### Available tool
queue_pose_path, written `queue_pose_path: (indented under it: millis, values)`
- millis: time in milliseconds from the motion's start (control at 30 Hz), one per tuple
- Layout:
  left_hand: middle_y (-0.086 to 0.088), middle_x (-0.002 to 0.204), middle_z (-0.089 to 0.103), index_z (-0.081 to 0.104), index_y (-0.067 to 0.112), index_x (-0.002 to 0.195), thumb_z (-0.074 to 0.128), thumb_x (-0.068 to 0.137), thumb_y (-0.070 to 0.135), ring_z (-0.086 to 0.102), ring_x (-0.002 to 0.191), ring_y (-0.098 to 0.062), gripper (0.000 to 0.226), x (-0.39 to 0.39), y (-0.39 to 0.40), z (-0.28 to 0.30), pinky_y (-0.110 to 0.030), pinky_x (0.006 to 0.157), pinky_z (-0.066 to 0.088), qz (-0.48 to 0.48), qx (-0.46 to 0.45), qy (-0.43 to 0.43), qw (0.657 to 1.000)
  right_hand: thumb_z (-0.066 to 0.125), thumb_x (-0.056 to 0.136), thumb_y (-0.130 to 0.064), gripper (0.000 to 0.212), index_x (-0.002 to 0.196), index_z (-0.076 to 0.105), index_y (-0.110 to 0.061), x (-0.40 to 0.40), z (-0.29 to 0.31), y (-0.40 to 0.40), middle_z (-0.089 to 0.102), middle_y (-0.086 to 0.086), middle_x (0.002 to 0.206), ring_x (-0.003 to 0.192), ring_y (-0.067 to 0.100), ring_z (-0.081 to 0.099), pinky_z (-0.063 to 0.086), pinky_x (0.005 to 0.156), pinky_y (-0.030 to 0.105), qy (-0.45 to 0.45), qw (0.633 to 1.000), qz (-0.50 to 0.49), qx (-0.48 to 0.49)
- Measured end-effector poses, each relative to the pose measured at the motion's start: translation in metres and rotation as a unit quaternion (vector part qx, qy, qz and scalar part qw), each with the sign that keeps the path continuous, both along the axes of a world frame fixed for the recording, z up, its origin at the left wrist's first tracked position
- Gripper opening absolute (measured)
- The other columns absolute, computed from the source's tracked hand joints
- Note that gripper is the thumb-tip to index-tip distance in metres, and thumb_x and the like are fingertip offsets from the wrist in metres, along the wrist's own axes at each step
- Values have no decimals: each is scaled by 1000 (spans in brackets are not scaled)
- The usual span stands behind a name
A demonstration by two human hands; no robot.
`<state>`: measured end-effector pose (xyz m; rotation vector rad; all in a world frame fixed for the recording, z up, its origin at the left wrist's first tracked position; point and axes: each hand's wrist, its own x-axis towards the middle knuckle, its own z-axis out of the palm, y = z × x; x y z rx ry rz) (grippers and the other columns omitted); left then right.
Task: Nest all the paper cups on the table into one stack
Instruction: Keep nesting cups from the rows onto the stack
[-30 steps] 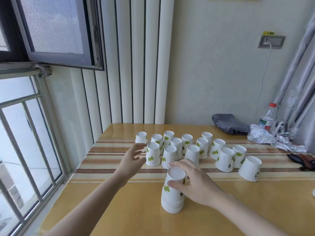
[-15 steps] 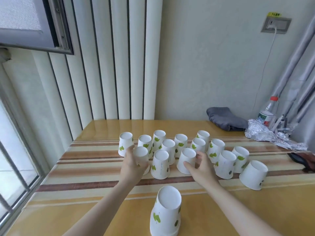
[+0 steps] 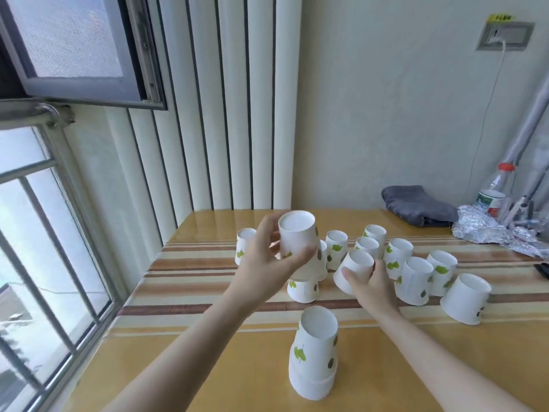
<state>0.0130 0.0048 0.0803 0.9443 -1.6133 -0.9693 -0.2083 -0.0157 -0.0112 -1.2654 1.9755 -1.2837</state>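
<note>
Several white paper cups with green leaf prints stand upside down on the striped table [image 3: 208, 292]. A short nested stack [image 3: 314, 361] stands at the near middle, untouched. My left hand [image 3: 267, 263] holds one upturned cup [image 3: 298, 236] lifted above the table, over another cup [image 3: 303, 289] that stands below it. My right hand [image 3: 371, 283] grips a tilted cup [image 3: 353, 270] in the middle of the group. More cups stand to the right, such as one [image 3: 414, 281] and the outermost cup [image 3: 465, 298]; another [image 3: 244, 243] stands at the far left.
A grey folded cloth [image 3: 416, 203], crumpled foil [image 3: 490, 230] and a plastic bottle [image 3: 493, 191] lie at the table's back right. A dark object [image 3: 543, 270] sits at the right edge. A window with bars [image 3: 44, 233] runs along the left.
My left hand has lifted a cup off the table. My right hand has closed on a cup and tipped it. The view has tilted up slightly.
</note>
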Motion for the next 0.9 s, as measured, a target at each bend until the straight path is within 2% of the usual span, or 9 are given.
queue_pose_path:
  millis: [133,300,467,533,600,700,767,833,900]
  values:
    - [10,118,66,54,29,125,78,79,27,61,115,-9,52,-6,37,-8,-29,97,53,-61,-8,-49,997,66,85,-39,49,125,46,-18,-3,41,38,53,-4,112,102,17,50,37,85,31,-41,998,20,-44]
    - [12,117,66,52,34,124,77,76,30,59,115,-11,54,-5,63,-41,-34,103,50,-59,19,-92,994,65,83,-45,41,117,56,-25,-2,82,90,64,-11,110,102,11,60,47,84,32,-72,991,54,-103]
    - [10,120,65,51,31,126,76,78,26,57,118,-10,54,-3,78,-74,-28,102,47,-67,69,-113,989,65,86,-36,25,110,56,-35,15,100,124,66,-15,108,99,0,61,49,80,23,-71,976,154,-140]
    - [13,121,65,50,34,126,76,80,24,57,120,-7,54,-3,83,-83,-19,101,43,-76,96,-104,987,66,85,-37,29,111,55,-38,23,98,130,66,-14,112,104,0,61,49,81,22,-60,971,188,-134]
    - [16,123,65,49,36,129,77,79,25,56,122,-2,59,0,85,-89,-17,102,42,-88,114,-102,984,68,82,-40,35,114,54,-38,31,93,131,65,-13,116,105,-1,62,52,83,22,-42,966,222,-123]
    - [22,137,55,40,44,138,77,73,20,44,133,3,78,15,85,-91,-26,115,29,-129,137,-114,976,69,84,-33,41,121,51,-32,43,80,131,64,-15,119,104,-5,61,53,83,18,-34,959,260,-107]
    - [18,145,46,33,42,143,70,65,15,37,138,-3,90,29,84,-90,-31,119,23,-129,171,-104,971,69,85,-30,42,122,50,-34,49,69,130,62,-17,121,108,-6,59,52,88,20,-29,956,273,-100]
    - [11,147,44,33,35,146,60,59,10,36,140,-10,94,40,79,-88,-33,118,25,-102,185,-75,975,70,84,-32,45,124,49,-35,52,54,129,61,-18,123,114,-2,57,50,93,25,-30,954,286,-83]
    - [9,144,49,40,32,142,52,57,5,40,138,-14,90,45,68,-86,-32,111,34,-65,186,-30,980,70,84,-34,47,124,47,-38,55,38,128,60,-19,124,117,-1,55,48,96,24,-27,951,302,-60]
